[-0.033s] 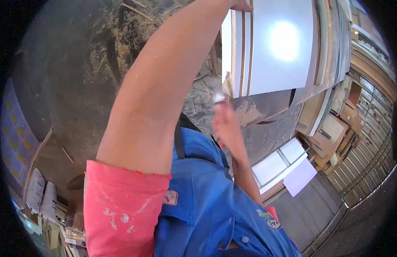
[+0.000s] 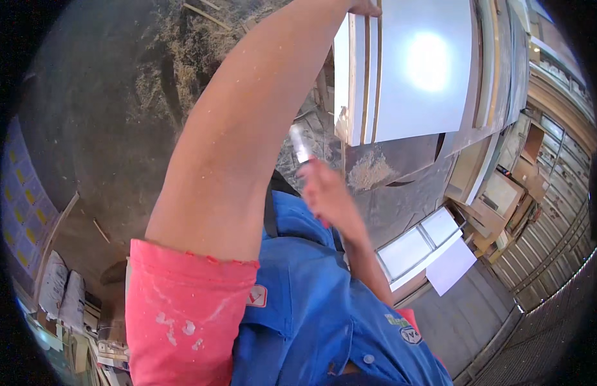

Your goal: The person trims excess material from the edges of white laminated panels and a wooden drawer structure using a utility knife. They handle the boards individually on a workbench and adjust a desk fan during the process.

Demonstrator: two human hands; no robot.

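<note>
My left arm stretches to the top edge, where my left hand (image 2: 366, 8) rests against the edges of the upright white panels (image 2: 424, 96). The frame cuts off most of that hand, so its grip is hidden. Left of the panels' lower corner, my right hand (image 2: 327, 190) is closed round a tool with a red handle and a narrow silver blade (image 2: 300, 144). Motion blurs the blade, and its exact kind cannot be made out. It points up and away from me, apart from the panels. The panels stand side by side with brown strips along their edges.
Sawdust (image 2: 371, 170) lies below the panels, and more is scattered on the dark floor (image 2: 105, 141) at left. A white-topped piece with a metal frame (image 2: 421, 241) stands at right, near stacked board offcuts (image 2: 498, 199). Filled sacks (image 2: 62, 289) are at lower left.
My right hand has swung left and slightly down with the tool, from beside the panels' lower corner to apart from it. My left arm has stayed nearly where it was.
</note>
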